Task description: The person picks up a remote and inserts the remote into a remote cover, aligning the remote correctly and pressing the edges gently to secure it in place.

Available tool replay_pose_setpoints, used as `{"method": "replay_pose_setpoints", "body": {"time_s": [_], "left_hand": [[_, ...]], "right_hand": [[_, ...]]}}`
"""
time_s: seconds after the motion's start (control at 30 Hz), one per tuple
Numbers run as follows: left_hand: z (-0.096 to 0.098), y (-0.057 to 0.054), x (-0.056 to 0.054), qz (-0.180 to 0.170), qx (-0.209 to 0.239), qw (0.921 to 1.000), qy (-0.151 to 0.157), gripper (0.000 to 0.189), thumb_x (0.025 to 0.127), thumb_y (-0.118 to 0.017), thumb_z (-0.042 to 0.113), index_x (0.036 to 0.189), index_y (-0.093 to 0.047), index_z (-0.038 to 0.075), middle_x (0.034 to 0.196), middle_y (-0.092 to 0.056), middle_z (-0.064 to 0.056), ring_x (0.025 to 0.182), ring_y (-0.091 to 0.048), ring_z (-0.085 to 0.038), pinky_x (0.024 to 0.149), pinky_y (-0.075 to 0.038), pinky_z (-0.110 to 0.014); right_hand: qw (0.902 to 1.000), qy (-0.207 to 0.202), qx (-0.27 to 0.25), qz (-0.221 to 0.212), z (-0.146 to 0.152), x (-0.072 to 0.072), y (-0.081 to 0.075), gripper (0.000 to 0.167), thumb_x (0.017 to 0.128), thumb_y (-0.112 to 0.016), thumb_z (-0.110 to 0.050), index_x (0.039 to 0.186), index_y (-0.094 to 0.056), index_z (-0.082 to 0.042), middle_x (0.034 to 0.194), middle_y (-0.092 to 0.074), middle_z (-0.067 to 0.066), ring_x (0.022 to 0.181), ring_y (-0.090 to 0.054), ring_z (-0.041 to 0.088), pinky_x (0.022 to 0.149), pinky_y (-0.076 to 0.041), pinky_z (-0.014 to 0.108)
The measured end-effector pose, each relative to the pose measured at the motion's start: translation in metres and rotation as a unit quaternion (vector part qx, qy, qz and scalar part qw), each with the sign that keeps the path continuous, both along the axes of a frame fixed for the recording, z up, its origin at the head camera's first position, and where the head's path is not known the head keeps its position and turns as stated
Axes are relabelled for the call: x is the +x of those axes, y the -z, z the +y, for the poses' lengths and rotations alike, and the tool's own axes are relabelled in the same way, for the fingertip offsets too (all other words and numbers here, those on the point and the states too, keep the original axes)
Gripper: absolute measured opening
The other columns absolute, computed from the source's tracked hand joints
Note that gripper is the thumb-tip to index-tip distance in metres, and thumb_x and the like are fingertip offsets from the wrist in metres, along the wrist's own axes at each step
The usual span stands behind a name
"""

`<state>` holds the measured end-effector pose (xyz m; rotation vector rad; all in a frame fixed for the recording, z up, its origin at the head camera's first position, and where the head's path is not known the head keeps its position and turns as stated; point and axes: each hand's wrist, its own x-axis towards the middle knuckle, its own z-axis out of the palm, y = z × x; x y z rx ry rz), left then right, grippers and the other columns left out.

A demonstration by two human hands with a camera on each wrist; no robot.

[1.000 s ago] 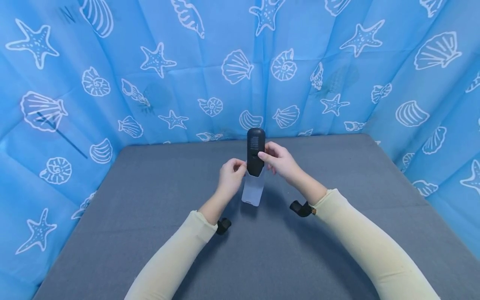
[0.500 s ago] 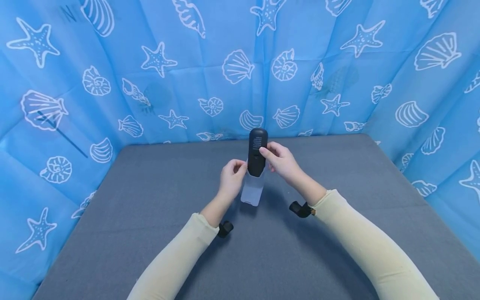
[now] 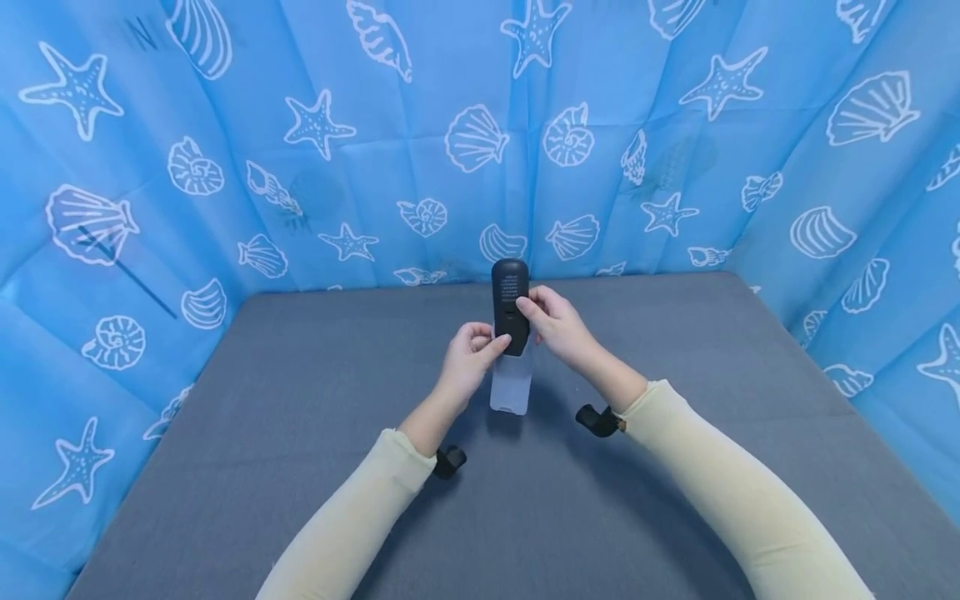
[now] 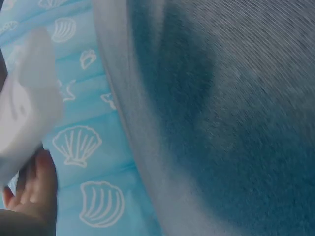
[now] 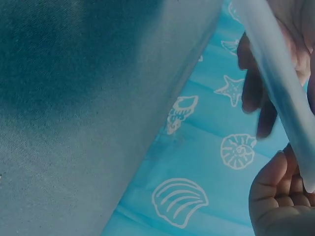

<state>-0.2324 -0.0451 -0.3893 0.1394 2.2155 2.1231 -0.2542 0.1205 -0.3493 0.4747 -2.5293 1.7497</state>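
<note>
A black remote control [image 3: 511, 287], its back with small print facing up, stands with its lower end inside a pale, cloudy sleeve [image 3: 511, 387]. My left hand [image 3: 463, 362] pinches the left side, its thumb lying on the remote's lower part. From the right, my right hand [image 3: 562, 327] grips the remote higher up, thumb on its back and fingers partly hidden behind. Held over the table, the sleeve casts a shadow below it. In the left wrist view the sleeve [image 4: 30, 98] is a blurred white shape; in the right wrist view the sleeve [image 5: 275, 69] appears edge-on.
A grey cloth-covered table [image 3: 337, 500] spreads under both arms. Behind it hangs a blue curtain [image 3: 420, 75] with white shells and starfish. Black cameras stick out at the left wrist [image 3: 450, 461] and the right wrist [image 3: 597, 419].
My left thumb has moved from the sleeve's left edge onto the remote's lower part. The remote and sleeve have tilted slightly and now stand straighter. My right hand keeps its hold.
</note>
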Motion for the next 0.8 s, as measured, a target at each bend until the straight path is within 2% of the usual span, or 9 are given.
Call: {"method": "replay_pose_setpoints", "body": {"time_s": [0.17,0.3,0.4,0.47,0.6,0.8], "left_hand": [[0.0,0.0,-0.002,-0.009,0.018,0.9998,0.008,0.05,0.094,-0.066,0.017,0.136,-0.046,0.0,0.123,-0.064,-0.017,0.11,-0.061,-0.024,0.09,-0.049,-0.041],[0.0,-0.002,-0.002,-0.003,0.023,0.9997,-0.005,0.044,0.093,-0.068,0.015,0.132,-0.053,0.001,0.123,-0.064,-0.015,0.109,-0.062,-0.025,0.089,-0.05,-0.041],[0.0,-0.002,-0.001,0.008,0.033,0.9992,-0.019,0.039,0.093,-0.068,0.013,0.128,-0.056,0.001,0.121,-0.065,-0.015,0.105,-0.064,-0.025,0.088,-0.051,-0.04],[-0.001,-0.002,-0.001,0.018,0.042,0.9985,-0.028,0.037,0.093,-0.067,0.012,0.127,-0.056,0.0,0.12,-0.065,-0.016,0.104,-0.065,-0.025,0.089,-0.051,-0.04],[-0.001,-0.002,-0.001,0.033,0.05,0.9975,-0.037,0.037,0.093,-0.067,0.011,0.126,-0.055,-0.001,0.118,-0.065,-0.017,0.102,-0.066,-0.026,0.09,-0.051,-0.04],[-0.001,-0.002,-0.001,0.056,0.034,0.9971,-0.039,0.036,0.092,-0.068,0.009,0.124,-0.056,-0.001,0.114,-0.067,-0.018,0.095,-0.068,-0.024,0.084,-0.053,-0.037]], "right_hand": [[0.9997,-0.019,-0.012,0.0,0.0,0.0,-0.002,0.029,0.104,-0.047,-0.019,0.112,-0.054,0.007,0.098,-0.056,0.018,0.076,-0.049,0.024,0.064,-0.046,0.032],[0.9995,-0.027,-0.008,-0.017,0.004,0.0,-0.004,0.034,0.104,-0.049,-0.02,0.121,-0.054,0.008,0.11,-0.058,0.022,0.091,-0.053,0.029,0.066,-0.047,0.028],[0.9997,-0.012,0.006,-0.019,0.005,0.001,-0.005,0.036,0.102,-0.053,-0.02,0.127,-0.053,0.006,0.118,-0.057,0.021,0.101,-0.054,0.031,0.071,-0.049,0.029],[0.9996,0.003,0.026,-0.007,0.006,0.003,-0.005,0.035,0.099,-0.057,-0.018,0.125,-0.053,0.005,0.116,-0.057,0.02,0.102,-0.054,0.032,0.075,-0.048,0.032],[0.9954,0.022,0.091,0.018,0.006,0.008,-0.006,0.027,0.094,-0.064,-0.015,0.111,-0.056,0.005,0.102,-0.057,0.016,0.093,-0.052,0.03,0.078,-0.045,0.037],[0.9823,0.021,0.179,0.053,0.004,0.01,-0.004,0.019,0.091,-0.068,-0.012,0.1,-0.06,0.002,0.089,-0.055,0.012,0.081,-0.05,0.026,0.071,-0.043,0.037]]}}
